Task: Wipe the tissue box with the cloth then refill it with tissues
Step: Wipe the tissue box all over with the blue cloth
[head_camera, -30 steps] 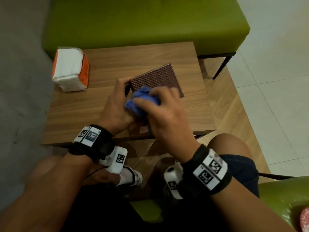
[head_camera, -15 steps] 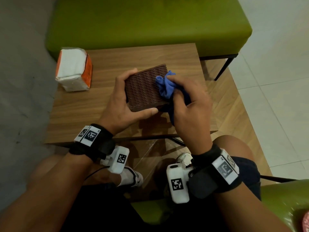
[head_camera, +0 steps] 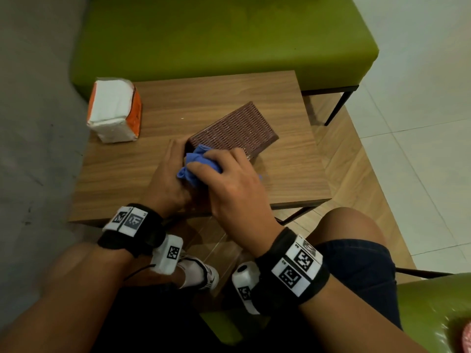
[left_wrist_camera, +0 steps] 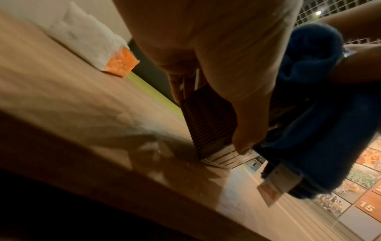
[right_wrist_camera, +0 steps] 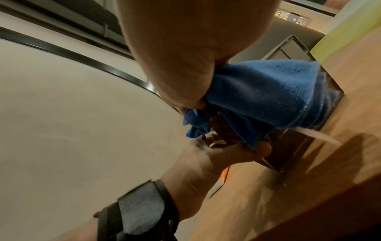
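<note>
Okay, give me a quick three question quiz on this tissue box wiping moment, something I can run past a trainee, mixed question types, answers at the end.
1. True or false: the right hand grips the blue cloth against the near end of the brown tissue box.
2. Multiple choice: the tissue pack is A) inside the box, B) in the left hand, C) on the wooden table, apart from the box.
3. Fill in: the left hand holds the ____.

Key: 1 true; 2 C; 3 tissue box.
</note>
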A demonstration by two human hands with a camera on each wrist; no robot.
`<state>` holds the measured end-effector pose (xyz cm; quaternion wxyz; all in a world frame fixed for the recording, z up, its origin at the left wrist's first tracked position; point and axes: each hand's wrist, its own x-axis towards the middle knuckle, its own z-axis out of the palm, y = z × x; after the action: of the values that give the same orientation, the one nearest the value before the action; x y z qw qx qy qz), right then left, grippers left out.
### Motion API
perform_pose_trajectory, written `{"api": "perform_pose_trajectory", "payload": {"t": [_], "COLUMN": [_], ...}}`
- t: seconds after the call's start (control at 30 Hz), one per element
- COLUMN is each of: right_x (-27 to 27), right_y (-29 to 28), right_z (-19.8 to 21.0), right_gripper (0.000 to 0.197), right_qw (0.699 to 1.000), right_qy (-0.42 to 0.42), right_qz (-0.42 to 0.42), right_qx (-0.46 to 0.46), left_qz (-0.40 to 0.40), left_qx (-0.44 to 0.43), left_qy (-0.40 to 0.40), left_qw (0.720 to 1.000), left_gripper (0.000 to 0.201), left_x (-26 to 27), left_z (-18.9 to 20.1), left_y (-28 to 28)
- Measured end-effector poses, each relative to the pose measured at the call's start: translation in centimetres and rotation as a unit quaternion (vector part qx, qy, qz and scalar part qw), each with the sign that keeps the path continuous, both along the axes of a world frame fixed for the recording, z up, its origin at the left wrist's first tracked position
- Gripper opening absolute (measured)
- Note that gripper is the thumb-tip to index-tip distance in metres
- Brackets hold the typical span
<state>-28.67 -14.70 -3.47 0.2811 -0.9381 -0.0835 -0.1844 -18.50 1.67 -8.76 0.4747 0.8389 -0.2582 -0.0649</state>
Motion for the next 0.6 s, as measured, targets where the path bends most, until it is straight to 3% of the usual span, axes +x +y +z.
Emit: {"api": "perform_pose_trajectory", "payload": {"t": [0.23, 0.33, 0.43, 0.5, 0.6], "right_x": [0.1, 0.5, 2.3, 4.0, 4.6], "right_y": [-0.9, -2.4, -6.6, -9.1, -7.9], "right_z": [-0.7, -0.9, -1.9, -2.2, -1.7], "right_gripper": [0.032, 0.032, 0.028, 0.028, 0.031], "right_qw": [1.000, 0.999, 0.996, 0.981, 0.976], "right_qy": [0.009, -0.004, -0.031, -0.041, -0.041], "right_qz": [0.026, 0.036, -0.080, -0.181, -0.202], "right_qx": [0.005, -0.025, 0.011, 0.055, 0.066], "left_qz": [0.046, 0.044, 0.033, 0.034, 0.040], "left_qx": [0.009, 0.042, 0.059, 0.061, 0.043], "left_qy": [0.037, 0.003, -0.012, -0.009, -0.031], "left_qw": [0.998, 0.998, 0.998, 0.998, 0.998], "left_gripper": [0.065, 0.079, 0.096, 0.097, 0.095], "left_x": [-0.4, -0.5, -0.6, -0.7, -0.7], "left_z": [-0.8, -0.1, -0.1, -0.1, -0.1], "left_y": [-0.8, -1.2, -1.0, -1.0, -1.5]}}
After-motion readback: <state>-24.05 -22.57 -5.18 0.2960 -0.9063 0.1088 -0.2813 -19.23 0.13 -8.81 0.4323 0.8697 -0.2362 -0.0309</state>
